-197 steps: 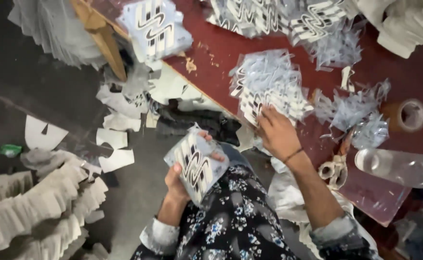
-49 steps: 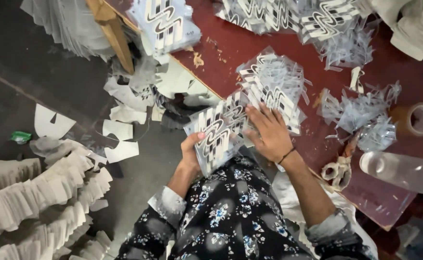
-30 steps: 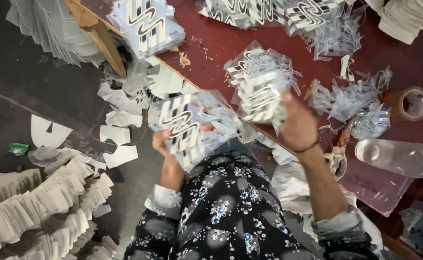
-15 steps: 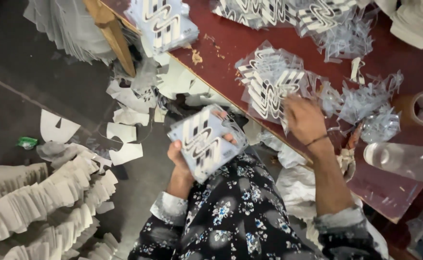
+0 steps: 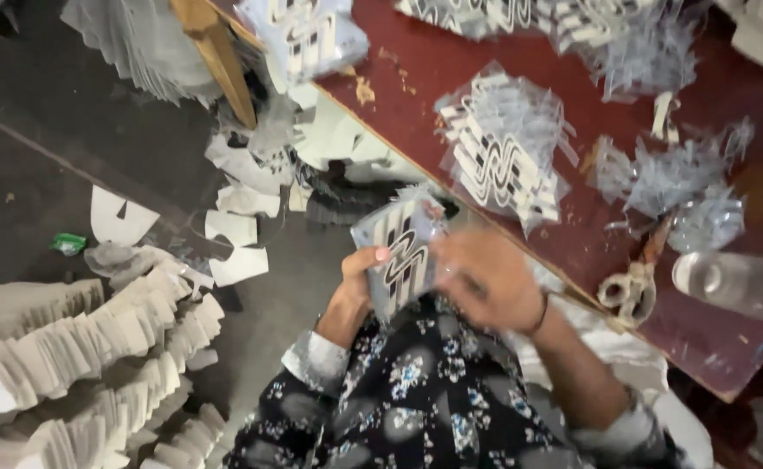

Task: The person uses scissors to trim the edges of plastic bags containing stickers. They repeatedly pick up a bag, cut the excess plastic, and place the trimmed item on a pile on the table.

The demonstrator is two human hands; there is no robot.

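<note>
Head view, looking down past my lap: my left hand [image 5: 360, 282] is curled round a small stack of clear-wrapped packets with a black and white wavy pattern [image 5: 403, 252], thumb on the front face, fingers behind. The stack sits just off the near edge of the dark red table [image 5: 573, 234], above my flowered dress. My right hand [image 5: 490, 278] is blurred with motion; it lies against the right side of the stack with its fingers loosely bent, but whether it actually pinches a packet I cannot tell.

To do this well, I judge I should keep the left grip firm but flat, so the slippery film does not fan out, and square the edges with the right palm, not tug at one corner. The bigger heap of the same packets [image 5: 503, 156] lies on the table just beyond, near enough to reach without leaning. The scissors [image 5: 629, 282] and the clear plastic bottle [image 5: 738, 282] lie to my right, well apart from the stack, and I would keep my elbow off them. Cut white card pieces [image 5: 238, 260] litter the floor at my left.
</note>
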